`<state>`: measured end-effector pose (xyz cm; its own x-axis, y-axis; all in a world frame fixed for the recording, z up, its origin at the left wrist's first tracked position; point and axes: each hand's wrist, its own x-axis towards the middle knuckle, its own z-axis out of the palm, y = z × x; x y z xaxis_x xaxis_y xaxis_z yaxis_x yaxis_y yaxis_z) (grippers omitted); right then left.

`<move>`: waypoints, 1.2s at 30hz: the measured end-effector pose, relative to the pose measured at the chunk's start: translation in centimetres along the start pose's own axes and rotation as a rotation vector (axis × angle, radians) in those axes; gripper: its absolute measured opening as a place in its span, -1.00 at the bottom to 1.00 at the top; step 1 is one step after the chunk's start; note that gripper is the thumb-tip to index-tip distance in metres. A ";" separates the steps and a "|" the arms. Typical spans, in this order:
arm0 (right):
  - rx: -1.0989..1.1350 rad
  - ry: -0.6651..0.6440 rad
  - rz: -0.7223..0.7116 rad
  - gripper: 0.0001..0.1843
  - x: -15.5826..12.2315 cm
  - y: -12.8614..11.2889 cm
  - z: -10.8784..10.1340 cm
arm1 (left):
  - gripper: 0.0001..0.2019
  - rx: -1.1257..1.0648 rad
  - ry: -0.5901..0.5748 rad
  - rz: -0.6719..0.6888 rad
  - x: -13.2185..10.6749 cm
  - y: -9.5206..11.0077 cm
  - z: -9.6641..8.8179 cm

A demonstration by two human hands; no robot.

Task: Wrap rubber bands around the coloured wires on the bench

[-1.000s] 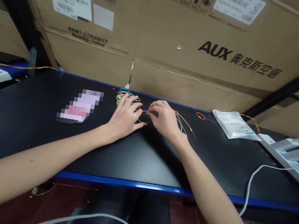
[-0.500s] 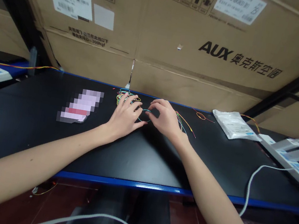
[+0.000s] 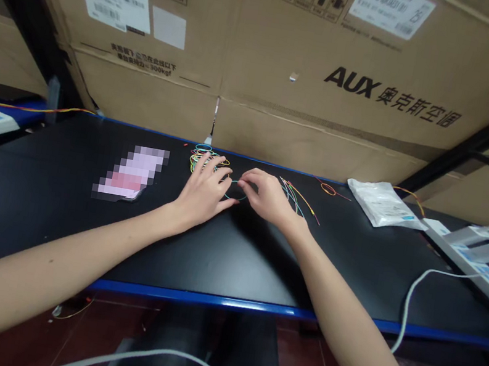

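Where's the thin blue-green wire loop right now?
In the head view, the thin blue-green wire loop is near mid-picture, between the bare left hand and bare right hand, over the black tabletop.

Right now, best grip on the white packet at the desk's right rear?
Probably the front-left corner of the white packet, fingers coming in from the front. It lies flat with its front edge facing the wearer over bare desk; its right end sits close to the power strip, the cardboard box stands behind, and a thin wire lies off its left side.
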<state>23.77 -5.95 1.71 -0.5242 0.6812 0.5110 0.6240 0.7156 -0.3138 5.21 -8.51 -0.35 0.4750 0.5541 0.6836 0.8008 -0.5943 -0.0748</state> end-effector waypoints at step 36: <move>-0.064 0.092 -0.030 -0.90 -0.1 0.0 0.6 | -0.67 -0.028 -0.021 0.016 -0.1 0.1 0.4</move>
<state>23.46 -5.91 1.21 -0.4897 0.6400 0.5921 0.6457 0.7225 -0.2470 5.35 -8.38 -0.68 0.4954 0.5567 0.6668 0.7827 -0.6190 -0.0647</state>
